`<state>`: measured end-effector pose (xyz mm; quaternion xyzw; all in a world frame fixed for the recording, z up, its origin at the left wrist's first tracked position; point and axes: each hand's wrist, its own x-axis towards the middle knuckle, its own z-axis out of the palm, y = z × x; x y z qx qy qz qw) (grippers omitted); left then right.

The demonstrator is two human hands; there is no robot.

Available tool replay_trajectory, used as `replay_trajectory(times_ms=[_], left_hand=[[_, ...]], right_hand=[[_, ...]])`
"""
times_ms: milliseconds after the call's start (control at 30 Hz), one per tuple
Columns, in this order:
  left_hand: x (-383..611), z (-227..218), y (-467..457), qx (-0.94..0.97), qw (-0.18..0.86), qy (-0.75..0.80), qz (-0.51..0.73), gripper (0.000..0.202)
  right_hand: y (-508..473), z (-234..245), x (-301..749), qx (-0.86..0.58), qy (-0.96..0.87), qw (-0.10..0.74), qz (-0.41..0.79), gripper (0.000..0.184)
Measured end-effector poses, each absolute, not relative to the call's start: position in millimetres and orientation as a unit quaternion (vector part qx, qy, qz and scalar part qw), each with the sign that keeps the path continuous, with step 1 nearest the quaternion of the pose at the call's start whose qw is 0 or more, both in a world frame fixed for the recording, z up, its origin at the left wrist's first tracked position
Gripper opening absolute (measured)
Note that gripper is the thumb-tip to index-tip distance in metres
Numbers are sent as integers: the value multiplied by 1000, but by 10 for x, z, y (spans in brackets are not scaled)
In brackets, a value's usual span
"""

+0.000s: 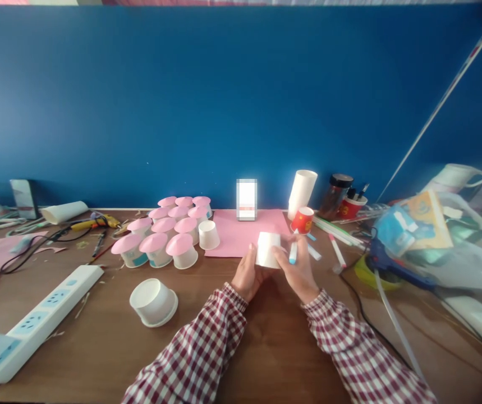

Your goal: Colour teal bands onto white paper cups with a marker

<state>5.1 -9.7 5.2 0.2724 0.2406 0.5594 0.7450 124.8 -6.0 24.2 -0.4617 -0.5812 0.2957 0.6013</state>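
Wears maroon-and-white checked sleeves [192, 348] along both forearms, nearest the camera, over a brown table [266, 359]. Grasps a plain white paper cup [268, 250] between left hand [247, 274] and right hand [300, 272], narrower end up, just in front of a pink paper sheet [232, 227]. Curls the left around one side of the cup, thumb against its wall. Presses the right to the opposite side and grips a white marker pen [293, 249] in the same hand, blue end down. Cannot tell the placing of the fingers hidden behind the cup. Has twelve inverted cups with pink cone caps [179, 244] in close rows to the left, beside one uncapped cup [209, 235]. Has another white cup [152, 300] nearer, apart from the rows. Shows a white power strip [47, 320] farther left, with a yellow glue gun [93, 223] beyond. Faces a blue panel [241, 101], with an upright, blurred-out screen [247, 199] before it. Has to the right a white paper tube [303, 188] behind a red paper cup [302, 220], then a dark-lidded jar [338, 196] and a blue glue gun [407, 275].
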Motion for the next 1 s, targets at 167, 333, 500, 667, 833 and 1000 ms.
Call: replay_trajectory(times_ms=[167,333,500,667,833,1000], left_hand=[[85,48,-99,251,720,272,587,43],[68,66,-96,175,724,340,574,27],[78,89,-120,107,799,277,523,15],[119,66,-156,125,797,266,528,14],[127,47,-161,154,783,282,532,15],[119,56,-158,148,779,284,539,14]], right_hand=[[2,230,1256,-434,-529,664,301,40],[55,191,1294,-427,-527,698,231,42],[44,191,1268,-439,-537,691,201,42],[40,188,1286,-487,-520,663,230,39],[35,191,1313,-514,-521,650,203,39],[23,213,1314,-505,-542,655,151,38]])
